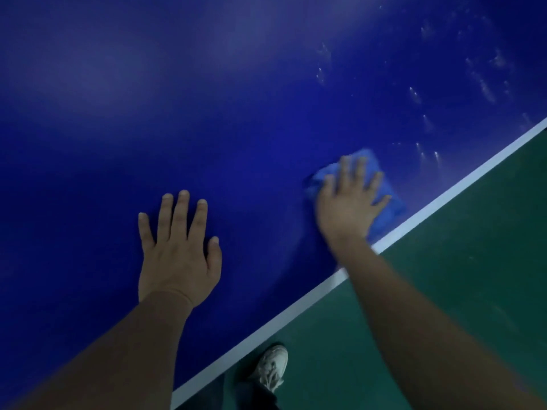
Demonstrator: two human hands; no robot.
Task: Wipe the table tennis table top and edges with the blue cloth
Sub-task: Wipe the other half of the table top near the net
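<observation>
Desk (236, 113) surface filled most of the view, a deep blue top with a white stripe (296, 306) running along its near edge from lower left to upper right. Toward the left, the left hand (177, 255) lay flat on the bare blue top, palm down, fingers spread a little apart and holding nothing. Its forearm reached in from the lower left corner.

Further right, the right hand (349, 202) pressed palm down on the cloth (384, 208), fingers splayed open across it rather than curled around it. That hand looked slightly blurred. The cloth was a lighter blue than the desk, folded into a rough pad, and it sat on the top just beside the white stripe, its near corner touching or almost touching the stripe. Parts of the cloth showed past the fingertips and on both sides of the hand.

Beyond the cloth, toward the upper right, pale flecks (485, 87) were scattered over the blue surface, some close to the cloth and others well apart from it.

Below the desk edge on the right lay a green floor (458, 276). Near the bottom middle, just past the stripe, a light-coloured shoe (273, 365) stood on that floor, with a dark trouser leg (260, 395) above it.
</observation>
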